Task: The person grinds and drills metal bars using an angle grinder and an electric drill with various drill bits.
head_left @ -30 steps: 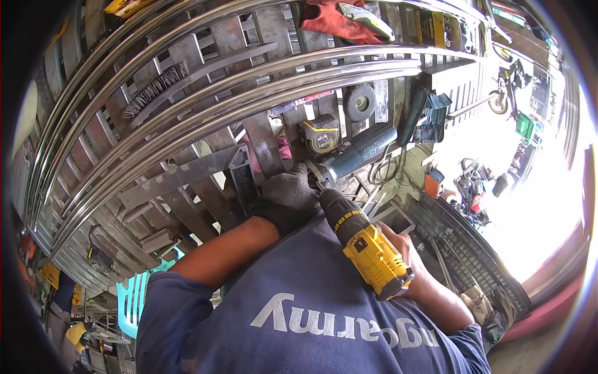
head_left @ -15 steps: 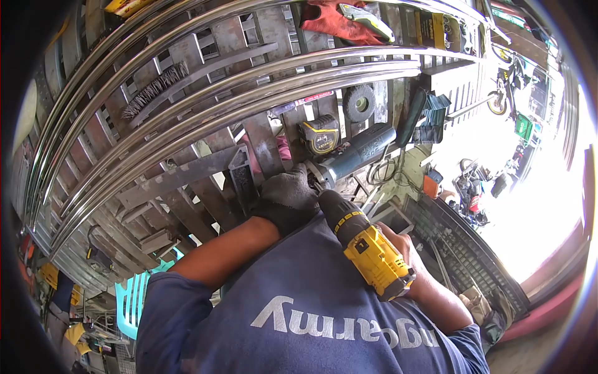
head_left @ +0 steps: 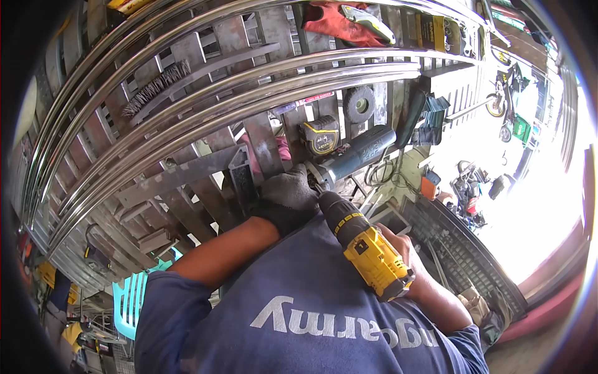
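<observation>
My left hand (head_left: pixel 289 193), in a grey and black glove, is closed at the drill's tip beside the head of the blue angle grinder (head_left: pixel 361 153); what its fingers hold is hidden. My right hand (head_left: pixel 398 243), bare and partly hidden behind the tool, is wrapped round the yellow and black drill (head_left: pixel 374 255). The drill's dark chuck points up and left, close to the gloved fingers. A yellow and black tape measure (head_left: pixel 320 135) lies just above the grinder. The round black wheel (head_left: pixel 359 104) rests farther up on the slatted metal bench (head_left: pixel 261 140).
Long shiny metal tubes (head_left: pixel 205 103) curve across the bench. A wire brush (head_left: pixel 156 89) lies among them. A red cloth (head_left: pixel 330 25) is at the top. A turquoise plastic chair (head_left: pixel 129 302) stands lower left. A black crate (head_left: pixel 464 252) and a motorcycle (head_left: pixel 506 100) are at the right.
The view has shifted very slightly. Both hands, the drill and the grinder hold nearly the same places.
</observation>
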Demonstrator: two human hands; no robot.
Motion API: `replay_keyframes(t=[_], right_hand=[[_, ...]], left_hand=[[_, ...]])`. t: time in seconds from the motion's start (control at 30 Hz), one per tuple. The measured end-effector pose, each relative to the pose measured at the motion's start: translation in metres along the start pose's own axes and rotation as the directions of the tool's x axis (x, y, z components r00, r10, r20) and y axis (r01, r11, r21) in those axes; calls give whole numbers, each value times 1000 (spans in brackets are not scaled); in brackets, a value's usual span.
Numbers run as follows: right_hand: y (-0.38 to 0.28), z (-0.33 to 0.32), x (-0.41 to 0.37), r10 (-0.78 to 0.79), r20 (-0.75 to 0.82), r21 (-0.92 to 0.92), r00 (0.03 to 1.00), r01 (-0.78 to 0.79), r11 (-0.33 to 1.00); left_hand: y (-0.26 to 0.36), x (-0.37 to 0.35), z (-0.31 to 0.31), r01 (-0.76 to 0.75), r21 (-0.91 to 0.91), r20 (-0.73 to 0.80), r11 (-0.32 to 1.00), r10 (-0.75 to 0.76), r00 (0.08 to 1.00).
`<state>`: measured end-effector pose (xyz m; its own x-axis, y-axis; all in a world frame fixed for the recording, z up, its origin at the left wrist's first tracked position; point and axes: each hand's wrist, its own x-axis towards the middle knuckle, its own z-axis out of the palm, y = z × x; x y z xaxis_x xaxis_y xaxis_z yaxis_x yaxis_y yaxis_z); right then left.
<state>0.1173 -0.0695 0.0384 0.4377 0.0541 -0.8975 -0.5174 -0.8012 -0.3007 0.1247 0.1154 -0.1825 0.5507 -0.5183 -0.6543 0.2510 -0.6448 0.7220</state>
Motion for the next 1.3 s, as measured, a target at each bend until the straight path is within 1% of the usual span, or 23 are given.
replay_keyframes(t=[0.13, 0.23, 0.33, 0.43, 0.53, 0.63, 0.73, 0.8, 0.83, 0.93, 0.97, 1.07, 1.1, 1.13, 1.17, 1.2, 1.23, 1.3], right_hand=[[1, -1, 1, -29, 9, -36, 1000, 29, 999], [11, 1, -2, -14, -4, -22, 1000, 13, 1000], [14, -2, -5, -82, -19, -10, 996, 81, 997], [23, -5, -11, -182, -39, -9, 983, 182, 983], [36, -8, -17, -250, -47, -19, 967, 249, 968], [42, -11, -26, -290, -70, -31, 955, 288, 957], [65, -14, -37, -313, -123, -44, 942, 310, 950], [85, -18, -44, -316, -148, -63, 937, 310, 949], [94, -18, -47, -307, -187, -38, 933, 305, 952], [124, -30, -54, -363, -203, -116, 909, 346, 931], [133, -33, -57, -322, -245, -55, 914, 319, 946], [172, -57, -64, -295, -284, -67, 912, 289, 955], [191, -65, -64, -320, -320, -64, 892, 317, 946], [204, -78, -67, -329, -349, -94, 878, 316, 944], [216, -91, -69, -339, -375, -123, 863, 316, 941], [244, -123, -73, -360, -400, -157, 843, 324, 933], [259, -143, -73, -337, -423, -229, 841, 261, 938], [305, -183, -57, -364, -496, -332, 788, 215, 918]], left_hand=[[0, 0, 1, 13, -12, -1, 1000, -13, 1000], [1, -1, 1, 9, -33, -33, 999, -10, 999], [0, -3, 3, -7, -49, -102, 999, 2, 995], [7, -11, 2, -33, 24, -201, 999, 37, 979], [19, -18, 2, -49, 111, -359, 993, 86, 929], [21, -21, 11, -124, 162, -521, 979, 192, 832], [23, -29, 21, -169, 163, -589, 972, 234, 773], [28, -34, 27, -151, 84, -595, 985, 171, 785], [31, -36, 30, -142, 42, -597, 989, 139, 790], [38, -29, 48, -32, 135, -696, 990, 117, 708], [32, -17, 61, -2, 173, -755, 985, 134, 642], [49, -13, 67, 42, 109, -767, 993, 57, 640], [56, -11, 69, 105, 146, -782, 984, 50, 621], [60, -11, 70, 174, 182, -800, 968, 43, 598], [51, -12, 69, 189, 196, -784, 962, 38, 620], [56, -4, 74, 208, 211, -774, 955, 33, 632], [50, -3, 74, 209, 185, -783, 960, 16, 622], [54, -1, 74, 233, 138, -784, 963, -37, 619]])
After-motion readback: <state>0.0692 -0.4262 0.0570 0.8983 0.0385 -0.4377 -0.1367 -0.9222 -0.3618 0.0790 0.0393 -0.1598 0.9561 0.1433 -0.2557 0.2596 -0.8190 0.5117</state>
